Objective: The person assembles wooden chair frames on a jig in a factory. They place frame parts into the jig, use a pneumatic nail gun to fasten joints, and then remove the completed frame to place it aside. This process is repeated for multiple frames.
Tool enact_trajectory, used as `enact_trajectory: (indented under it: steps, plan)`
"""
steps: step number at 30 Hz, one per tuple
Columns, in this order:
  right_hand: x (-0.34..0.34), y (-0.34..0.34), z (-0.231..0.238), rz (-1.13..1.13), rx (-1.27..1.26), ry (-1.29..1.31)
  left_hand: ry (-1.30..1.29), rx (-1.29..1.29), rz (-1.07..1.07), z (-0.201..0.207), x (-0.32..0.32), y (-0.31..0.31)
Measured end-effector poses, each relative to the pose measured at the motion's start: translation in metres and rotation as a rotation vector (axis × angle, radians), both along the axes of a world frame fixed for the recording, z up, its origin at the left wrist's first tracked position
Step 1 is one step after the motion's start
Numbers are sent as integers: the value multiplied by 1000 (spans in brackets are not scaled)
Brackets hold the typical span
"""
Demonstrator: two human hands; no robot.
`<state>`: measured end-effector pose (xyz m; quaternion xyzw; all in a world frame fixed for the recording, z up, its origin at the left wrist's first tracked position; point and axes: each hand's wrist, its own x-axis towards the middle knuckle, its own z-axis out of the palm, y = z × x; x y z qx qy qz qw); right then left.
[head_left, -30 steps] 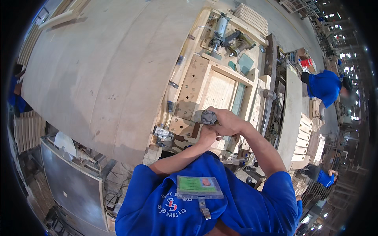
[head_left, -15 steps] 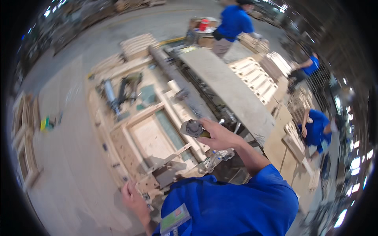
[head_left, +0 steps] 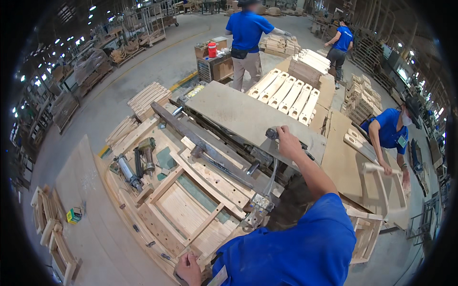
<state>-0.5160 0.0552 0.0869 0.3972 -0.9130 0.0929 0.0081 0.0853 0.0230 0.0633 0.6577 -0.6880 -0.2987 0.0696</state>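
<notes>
My right hand (head_left: 289,144) is closed round a dark air tool (head_left: 272,134) with a rounded head, held over the edge of the grey board (head_left: 248,114); its exact kind is unclear. At the near edge of the bench, my left hand (head_left: 189,270) has its fingers curled together beside the wooden frame; whatever they hold is hidden. The wooden frame (head_left: 208,221), with curved rails and a crossbar, lies in a jig in front of me. Along its far side runs a dark metal clamp bar (head_left: 205,148). A nail gun (head_left: 148,155) and a silver-bodied air tool (head_left: 128,171) rest at the jig's left.
Slatted wooden parts (head_left: 286,94) are stacked beyond the grey board. A co-worker (head_left: 393,131) handles a wooden frame at right; two more people stand farther back. At left are a curved panel (head_left: 90,190), a small green-yellow box (head_left: 74,215) and wooden frames (head_left: 52,233).
My right hand has carried the air tool away from over the wooden frame to the grey board. My left hand's fingers have drawn together near the frame. The view has turned.
</notes>
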Motion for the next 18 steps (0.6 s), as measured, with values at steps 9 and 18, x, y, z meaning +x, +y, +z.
enact_trajectory:
  steps: [9,18]
  plan:
    - [-11,13,-35,159,-322,318,175,-356,-364,-45,-99,-62]
    - [191,89,-55,396,-384,-1068,35,-287,-572,-88,-126,-68]
